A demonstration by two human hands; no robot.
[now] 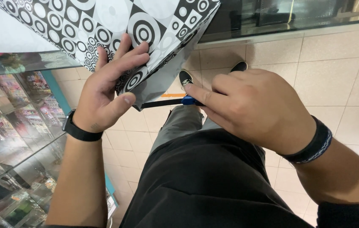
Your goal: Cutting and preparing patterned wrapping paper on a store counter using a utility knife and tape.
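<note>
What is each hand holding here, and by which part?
The left hand grips the black-and-white patterned gift bag by its lower corner. The right hand pinches a blue-handled tool at the blue grip; its dark blade points toward the bag.

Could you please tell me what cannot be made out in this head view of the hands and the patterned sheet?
- Tool: the right hand covers its handle; only a black blade and a blue part show.
- Patterned sheet: cut off by the top edge.
- Its lower corner: hidden under the left hand.
- Goods in the glass case: blurred by reflections.
- Shoes: partly hidden by the sheet and right hand.
</note>
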